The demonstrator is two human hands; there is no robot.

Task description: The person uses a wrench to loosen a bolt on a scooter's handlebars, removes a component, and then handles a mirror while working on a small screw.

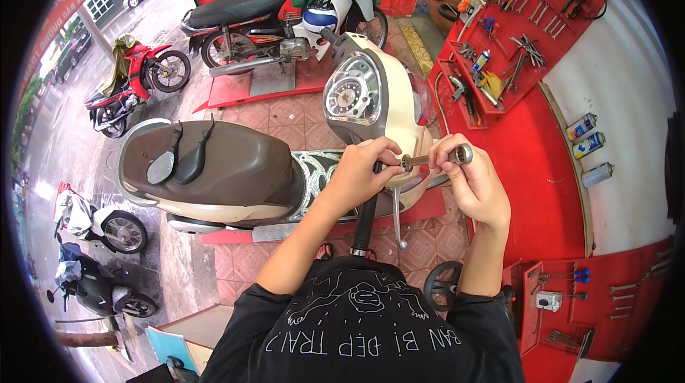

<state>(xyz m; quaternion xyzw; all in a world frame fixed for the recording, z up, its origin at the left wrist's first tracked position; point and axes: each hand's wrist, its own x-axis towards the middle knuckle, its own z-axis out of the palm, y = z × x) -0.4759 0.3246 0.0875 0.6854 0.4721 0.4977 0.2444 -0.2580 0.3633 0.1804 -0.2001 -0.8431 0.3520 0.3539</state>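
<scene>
A cream and brown scooter [396, 108] stands across in front of me, its handlebar end toward my body. My right hand [477, 185] grips a combination wrench [421, 160], whose ring end sticks out past the fingers. At the wrench's other end, by the handlebar, my left hand [360, 175] is closed, fingertips pinched together. Whatever small part sits in that pinch is hidden. Below the hands show the black handlebar grip [365, 225] and a silver brake lever [398, 219]. Two detached rear-view mirrors, one silver-faced [162, 167] and one dark [191, 167], lie on the brown seat [242, 162].
A red tool board [531, 19] with wrenches hangs at upper right, above a red tray [471, 101]. Spray cans [589, 145] stand along the right wall. A second tool panel [599, 304] is at lower right. Beyond the scooter, a motorbike [246, 33] stands on a red lift platform [260, 87].
</scene>
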